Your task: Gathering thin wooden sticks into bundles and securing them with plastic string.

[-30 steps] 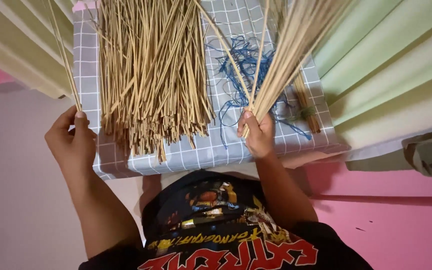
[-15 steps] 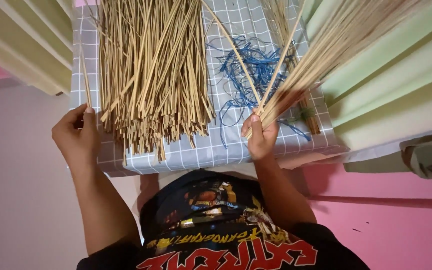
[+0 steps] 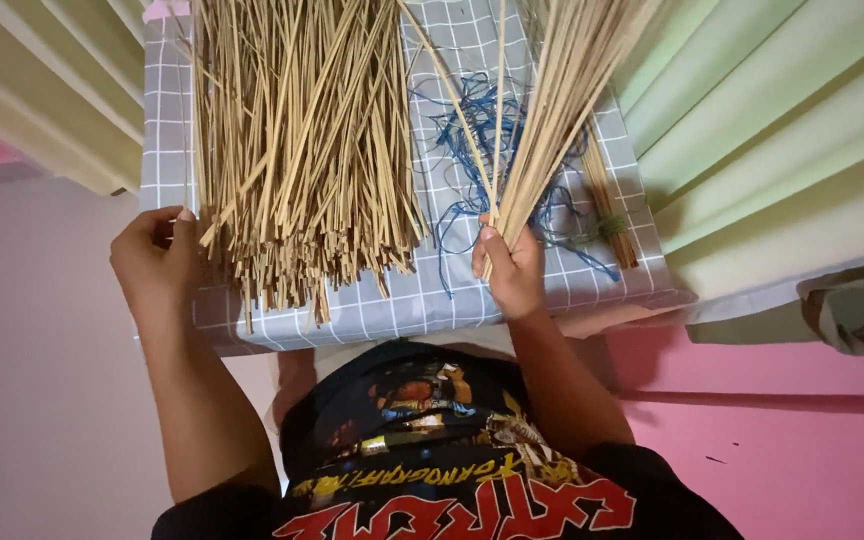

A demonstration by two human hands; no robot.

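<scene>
Sticks [image 3: 542, 110] clamped in right hand [image 3: 512, 270] grip; left hand [image 3: 157, 262] pinches stick at table [image 3: 167, 130] edge.

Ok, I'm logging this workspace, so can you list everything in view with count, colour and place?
Loose stick pile: many, tan, left half of the table.
Held stick bundle: one, tan, fanning up from the right hand.
Tied stick bundle: one, tan, table's right edge.
String tangle: one, blue, table centre.
Table cover: one, grey with white grid.
Curtains: pale green, both sides.
Floor: pink.
Shirt: one, black, printed.
Left hand: at the loose pile's left edge, pinching a thin stick.
Right hand: grip closed around the held bundle.
</scene>
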